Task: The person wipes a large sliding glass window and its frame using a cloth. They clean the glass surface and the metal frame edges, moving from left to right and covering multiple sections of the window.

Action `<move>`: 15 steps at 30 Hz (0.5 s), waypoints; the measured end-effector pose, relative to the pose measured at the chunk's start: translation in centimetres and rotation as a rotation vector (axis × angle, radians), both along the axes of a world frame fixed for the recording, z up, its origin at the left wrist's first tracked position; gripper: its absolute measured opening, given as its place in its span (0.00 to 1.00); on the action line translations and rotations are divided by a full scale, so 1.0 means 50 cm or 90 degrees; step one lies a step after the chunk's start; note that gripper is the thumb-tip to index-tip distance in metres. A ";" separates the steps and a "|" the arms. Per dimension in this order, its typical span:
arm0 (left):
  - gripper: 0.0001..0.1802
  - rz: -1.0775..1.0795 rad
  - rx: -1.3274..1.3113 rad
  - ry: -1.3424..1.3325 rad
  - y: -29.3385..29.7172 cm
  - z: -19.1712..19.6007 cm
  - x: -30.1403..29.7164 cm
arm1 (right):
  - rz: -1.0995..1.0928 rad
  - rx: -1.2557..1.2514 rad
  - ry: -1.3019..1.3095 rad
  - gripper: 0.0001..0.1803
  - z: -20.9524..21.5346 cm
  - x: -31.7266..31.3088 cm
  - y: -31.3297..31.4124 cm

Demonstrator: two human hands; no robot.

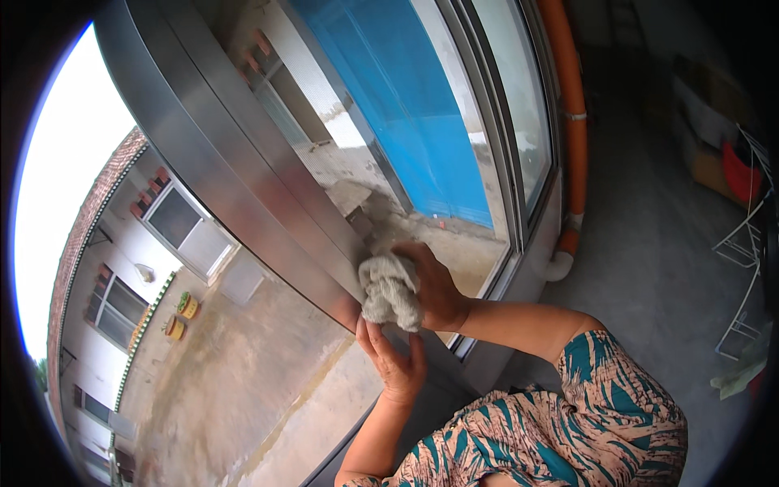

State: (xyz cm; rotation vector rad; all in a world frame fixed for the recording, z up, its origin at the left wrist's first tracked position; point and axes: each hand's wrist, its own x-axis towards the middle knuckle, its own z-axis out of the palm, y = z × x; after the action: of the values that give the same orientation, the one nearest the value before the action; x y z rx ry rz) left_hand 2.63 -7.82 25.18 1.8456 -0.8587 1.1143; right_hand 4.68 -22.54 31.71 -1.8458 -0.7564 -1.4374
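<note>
A bunched, greyish-white cloth lies against a shiny metal door or window post. My right hand grips the cloth from its right side, its fingers curled behind it and partly hidden. From below, my left hand holds the cloth's lower edge between thumb and fingers, with its fingertips by the post's edge. Both hands are close together, the cloth between them. Folds in the cloth hide some of the fingertips.
Right of the post stands a glazed window frame, with an orange pipe beside it. A white wire rack and a red basin-like object are at far right. Outside are a blue door and yellow flowerpots.
</note>
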 end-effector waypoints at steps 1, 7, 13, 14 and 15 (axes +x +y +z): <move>0.42 -0.009 -0.018 0.014 0.011 0.001 0.006 | 0.008 0.010 -0.015 0.28 0.028 0.001 0.014; 0.45 0.101 0.040 -0.069 -0.007 -0.005 0.003 | 0.090 0.058 -0.177 0.34 0.193 0.030 0.024; 0.52 0.175 -0.019 -0.156 -0.056 -0.024 0.021 | -0.053 0.103 -0.342 0.32 0.338 0.050 0.010; 0.54 0.185 -0.029 -0.167 -0.058 -0.031 0.024 | -0.082 0.120 -0.355 0.32 0.349 0.056 0.008; 0.56 0.210 -0.033 -0.171 -0.056 -0.037 0.024 | -0.039 0.140 -0.400 0.33 0.358 0.064 0.008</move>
State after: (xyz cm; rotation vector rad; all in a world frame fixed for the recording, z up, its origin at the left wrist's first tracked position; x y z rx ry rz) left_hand 3.81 -10.62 23.30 1.8633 -0.6783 1.6036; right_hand 7.89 -22.13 49.60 -1.2588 -0.7921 -2.0832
